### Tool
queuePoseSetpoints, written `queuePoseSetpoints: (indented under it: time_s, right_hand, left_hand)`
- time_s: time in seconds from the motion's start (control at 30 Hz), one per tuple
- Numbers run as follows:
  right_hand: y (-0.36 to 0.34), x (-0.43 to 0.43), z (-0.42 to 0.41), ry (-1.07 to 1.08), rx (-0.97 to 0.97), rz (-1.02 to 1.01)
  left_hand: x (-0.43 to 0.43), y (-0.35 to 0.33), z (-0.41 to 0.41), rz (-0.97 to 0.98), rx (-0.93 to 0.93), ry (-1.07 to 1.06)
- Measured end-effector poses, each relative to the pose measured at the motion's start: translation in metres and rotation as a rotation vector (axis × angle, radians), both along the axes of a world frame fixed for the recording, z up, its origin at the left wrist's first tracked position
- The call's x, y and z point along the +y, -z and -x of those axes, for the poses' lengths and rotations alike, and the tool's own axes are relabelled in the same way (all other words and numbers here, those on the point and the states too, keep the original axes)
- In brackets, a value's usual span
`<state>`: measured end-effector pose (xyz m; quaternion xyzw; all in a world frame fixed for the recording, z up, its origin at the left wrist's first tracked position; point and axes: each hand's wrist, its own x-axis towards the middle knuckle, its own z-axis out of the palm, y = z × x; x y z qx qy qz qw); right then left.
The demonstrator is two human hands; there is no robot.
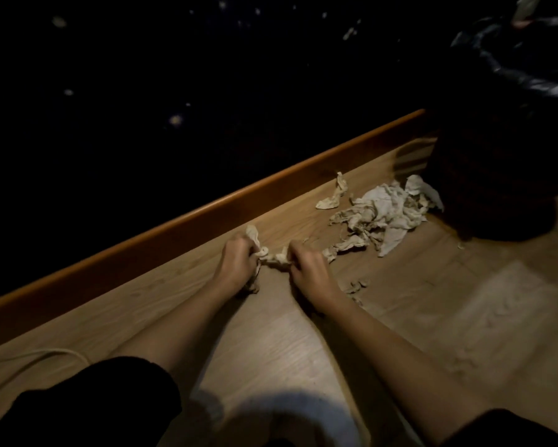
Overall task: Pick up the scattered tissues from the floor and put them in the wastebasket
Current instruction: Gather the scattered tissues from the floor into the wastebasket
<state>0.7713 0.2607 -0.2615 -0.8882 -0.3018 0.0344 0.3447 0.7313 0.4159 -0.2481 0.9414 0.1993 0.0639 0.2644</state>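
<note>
Reaching forward, left hand (pixel 239 259) and right hand (pixel 309 269) clench fingers on floor tissues (pixel 276 257).

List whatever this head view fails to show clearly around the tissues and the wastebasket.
- Wastebasket: its body is lost in darkness and the right edge cuts it off; its contents cannot be seen.
- Left hand and right hand: fingers curl over a twisted tissue, hiding how much each holds.
- Tissue pile: crumpled together, so no count.
- Pale specks in the dark area: too small to identify.
</note>
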Motion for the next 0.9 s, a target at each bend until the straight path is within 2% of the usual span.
queuePoseSetpoints:
  time_s: [0.07,0.17,0.27,0.37,0.53,0.63,0.77,0.9]
  right_hand:
    - [-0.002,-0.023,-0.020,0.138,-0.009,0.024]
    - [0.000,-0.058,-0.049,0.305,-0.138,0.136]
    - [0.004,-0.083,-0.065,0.246,-0.142,0.250]
    - [0.012,-0.090,-0.063,0.106,-0.088,0.263]
    - [0.032,-0.085,-0.040,0.134,-0.136,0.233]
    - [0.022,-0.086,-0.046,0.182,-0.062,0.160]
    - [0.003,-0.102,-0.049,0.288,0.029,0.058]
    - [0.000,-0.117,-0.027,0.173,0.149,0.108]
  left_hand:
    - [-0.014,-0.007,-0.024,-0.015,-0.012,0.102]
    - [-0.045,-0.017,-0.055,-0.028,0.084,0.310]
    - [-0.076,-0.017,-0.063,-0.008,0.236,0.410]
    - [-0.096,-0.003,-0.048,-0.067,0.316,0.453]
    - [-0.105,0.004,-0.028,-0.041,0.197,0.438]
    - [-0.098,0.000,-0.026,0.020,0.147,0.410]
    - [-0.073,-0.020,-0.023,0.124,0.076,0.248]
    - [-0.045,-0.018,0.001,0.006,0.140,0.195]
